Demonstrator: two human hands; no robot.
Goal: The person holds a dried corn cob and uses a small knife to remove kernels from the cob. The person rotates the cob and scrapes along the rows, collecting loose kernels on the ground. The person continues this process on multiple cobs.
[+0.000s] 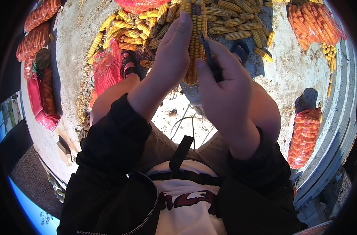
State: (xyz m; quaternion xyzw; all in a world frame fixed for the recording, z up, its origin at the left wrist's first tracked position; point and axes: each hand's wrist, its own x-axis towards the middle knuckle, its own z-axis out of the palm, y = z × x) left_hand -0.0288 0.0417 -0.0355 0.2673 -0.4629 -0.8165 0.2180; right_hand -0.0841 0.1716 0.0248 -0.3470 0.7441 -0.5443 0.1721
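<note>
My left hand [173, 51] grips a yellow ear of dried corn [196, 44] from its left side, thumb pointing up along it. The ear stands lengthwise in front of my knees. Near its upper end, a dark patch of bare cob shows among the kernels. In my right hand [228, 88] is a slim dark tool [207, 51], its narrow tip against or very close to the kernels on the ear's right side. My fingers cover most of its handle, so its exact kind cannot be told. The right thumb lies at the ear's lower part.
A heap of corn ears [235, 17] lies beyond my feet. A red mesh sack [108, 69] sits beside my left foot. Filled mesh sacks stand at left [34, 41] and right [305, 136]. A small block [64, 152] rests on the concrete floor [71, 58], near loose kernels.
</note>
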